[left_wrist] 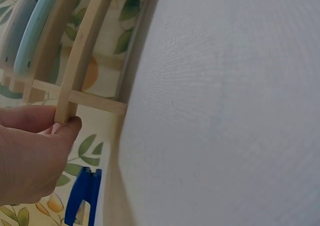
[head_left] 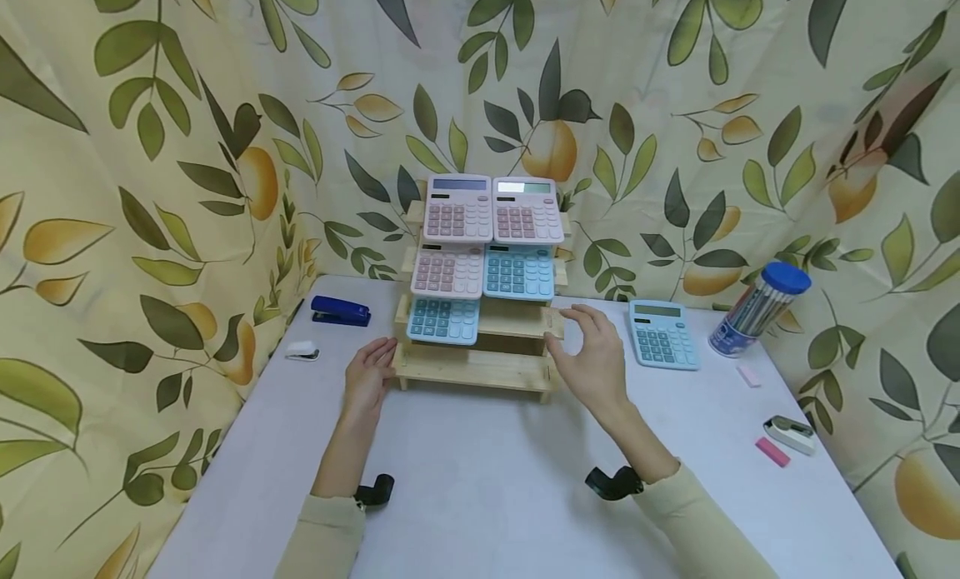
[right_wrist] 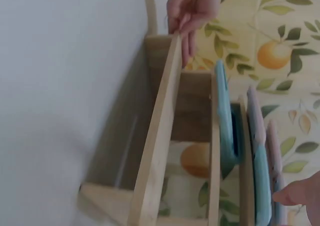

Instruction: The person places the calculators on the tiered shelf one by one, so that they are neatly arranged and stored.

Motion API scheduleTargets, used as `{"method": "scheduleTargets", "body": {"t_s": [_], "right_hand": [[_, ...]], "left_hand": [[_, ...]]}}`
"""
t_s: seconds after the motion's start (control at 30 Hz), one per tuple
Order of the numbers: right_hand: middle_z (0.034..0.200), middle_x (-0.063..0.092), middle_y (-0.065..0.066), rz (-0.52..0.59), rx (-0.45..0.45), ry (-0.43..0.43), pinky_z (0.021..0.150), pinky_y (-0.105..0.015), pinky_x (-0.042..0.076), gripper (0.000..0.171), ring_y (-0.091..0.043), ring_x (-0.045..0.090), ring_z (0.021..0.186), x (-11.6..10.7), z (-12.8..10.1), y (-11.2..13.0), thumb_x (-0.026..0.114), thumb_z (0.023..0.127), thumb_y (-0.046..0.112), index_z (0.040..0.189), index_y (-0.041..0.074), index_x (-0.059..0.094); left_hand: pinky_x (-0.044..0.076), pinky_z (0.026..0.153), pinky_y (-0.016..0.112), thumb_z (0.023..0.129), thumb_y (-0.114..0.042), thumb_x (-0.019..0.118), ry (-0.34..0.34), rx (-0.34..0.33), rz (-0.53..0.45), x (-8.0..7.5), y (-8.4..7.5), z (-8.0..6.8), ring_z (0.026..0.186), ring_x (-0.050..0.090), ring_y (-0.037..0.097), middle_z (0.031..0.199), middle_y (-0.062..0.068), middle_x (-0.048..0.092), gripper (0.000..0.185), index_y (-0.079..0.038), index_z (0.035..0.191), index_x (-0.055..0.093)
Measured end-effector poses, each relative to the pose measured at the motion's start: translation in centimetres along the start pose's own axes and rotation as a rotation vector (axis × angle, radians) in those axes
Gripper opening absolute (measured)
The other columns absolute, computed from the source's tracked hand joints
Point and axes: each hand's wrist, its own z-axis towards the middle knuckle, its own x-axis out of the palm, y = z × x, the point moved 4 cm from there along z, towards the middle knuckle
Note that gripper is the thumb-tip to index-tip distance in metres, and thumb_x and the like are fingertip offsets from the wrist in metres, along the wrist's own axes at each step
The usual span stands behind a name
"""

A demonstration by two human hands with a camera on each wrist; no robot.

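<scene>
White table [head_left: 480,496] underneath, and at its back middle stands the wooden rack [head_left: 480,346], five calculators on its steps: two pink on top, pink and blue below, one blue lowest left. Left hand [head_left: 369,377] touches the rack's left front corner, fingertips [left_wrist: 67,126] lightly curled on the slat end. Right hand [head_left: 592,358] hovers at the rack's right end, fingers spread, holding nothing. A loose blue calculator [head_left: 663,335] lies right of the rack.

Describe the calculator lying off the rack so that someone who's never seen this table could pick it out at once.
Start at the wooden rack in the middle of the white table. Look to its right, toward the blue-lidded pencil tub. There a blue calculator lies flat on the tabletop, the only one not on the rack.
</scene>
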Motion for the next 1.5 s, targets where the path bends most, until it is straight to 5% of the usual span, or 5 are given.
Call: {"method": "scheduleTargets", "body": {"t_s": [0.8, 1.5], "right_hand": [[0.142, 0.052, -0.034, -0.151, 0.281, 0.173, 0.105, -0.071, 0.042, 0.049, -0.056, 0.048, 0.130, -2.3, 1.7, -13.1, 0.074, 0.093, 0.021, 0.133, -0.005, 0.063], [0.137, 0.047, -0.039, -0.304, 0.493, 0.379, 0.096, -0.073, 0.047, 0.074, -0.055, 0.050, 0.122, -3.3, 2.5, -20.4, 0.071, 0.094, 0.039, 0.147, -0.007, 0.048]], "left_hand": [[0.041, 0.119, 0.033, 0.088, 0.026, 0.040, -0.001, -0.008, -0.001, 0.1, 0.0, 0.0, 0.149, 0.041, 0.029, 0.158, 0.022, 0.044, 0.072, 0.002, 0.156, 0.035], [0.040, 0.120, 0.038, 0.084, 0.029, 0.039, 0.018, 0.028, -0.016, 0.1, 0.1, -0.2, 0.150, 0.040, 0.033, 0.157, 0.027, 0.044, 0.073, 0.007, 0.154, 0.035]]}}
